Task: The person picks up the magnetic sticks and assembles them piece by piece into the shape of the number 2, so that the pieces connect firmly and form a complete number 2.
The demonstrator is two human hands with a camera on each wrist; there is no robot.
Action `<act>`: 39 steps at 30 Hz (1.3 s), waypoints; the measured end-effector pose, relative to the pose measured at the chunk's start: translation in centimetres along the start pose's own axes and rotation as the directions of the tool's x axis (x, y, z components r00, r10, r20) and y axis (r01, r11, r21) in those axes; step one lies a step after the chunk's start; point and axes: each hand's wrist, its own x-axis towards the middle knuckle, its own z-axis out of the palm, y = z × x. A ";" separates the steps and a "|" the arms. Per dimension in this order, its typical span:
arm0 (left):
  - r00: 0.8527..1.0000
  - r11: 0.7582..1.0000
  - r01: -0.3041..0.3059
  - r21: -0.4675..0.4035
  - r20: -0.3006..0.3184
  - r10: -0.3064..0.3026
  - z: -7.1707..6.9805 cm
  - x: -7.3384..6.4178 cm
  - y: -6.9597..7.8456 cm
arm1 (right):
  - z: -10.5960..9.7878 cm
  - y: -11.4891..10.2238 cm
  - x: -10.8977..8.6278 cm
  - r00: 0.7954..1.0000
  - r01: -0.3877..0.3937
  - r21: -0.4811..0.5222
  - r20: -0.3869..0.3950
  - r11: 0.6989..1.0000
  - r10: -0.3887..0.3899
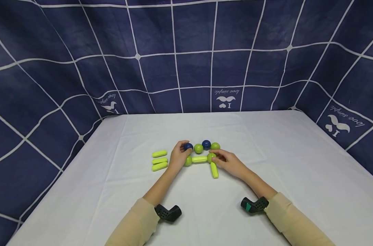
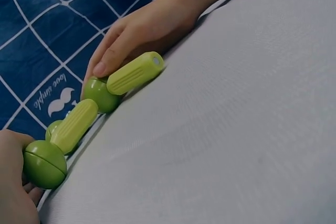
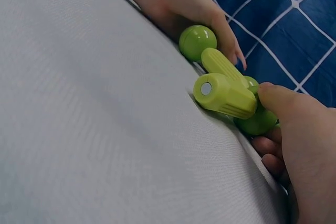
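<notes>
Green frame lies at twelve o'clock, with one rod pointing near six. Right hand pinches the corner ball; if it twists, that rod may come off. Left hand, at ten from there, grips a blue ball.

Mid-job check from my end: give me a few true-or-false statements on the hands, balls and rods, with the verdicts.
1. The right hand grips a green ball. True.
2. The left hand holds a blue ball. True.
3. Every rod in view is attached to a ball. False: three loose rods lie to the left of the left hand.
4. A yellow-green rod links the ball at the right hand to a second green ball. True.
5. Only one blue ball is on the table. False: there are two, and the other blue ball sits between two green balls in the head view.
</notes>
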 end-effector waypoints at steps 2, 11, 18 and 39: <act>0.999 1.000 -0.007 -0.004 -0.031 0.007 0.0 -0.3 0.0 | 0.0 0.0 0.0 1.000 -0.002 0.000 0.002 1.000 0.002; 0.959 0.961 -0.253 0.109 -0.103 0.264 -0.3 -2.9 1.9 | 0.0 0.1 0.1 1.000 0.008 -0.009 -0.003 1.000 -0.008; 0.955 0.940 -0.291 0.176 0.119 0.273 -0.3 -5.5 2.6 | 0.0 0.2 0.2 1.000 0.012 -0.008 0.001 1.000 -0.012; 0.775 0.970 -0.233 0.064 0.615 0.145 0.6 -6.6 2.2 | -0.5 0.4 0.3 1.000 -0.001 0.045 -0.020 0.999 0.002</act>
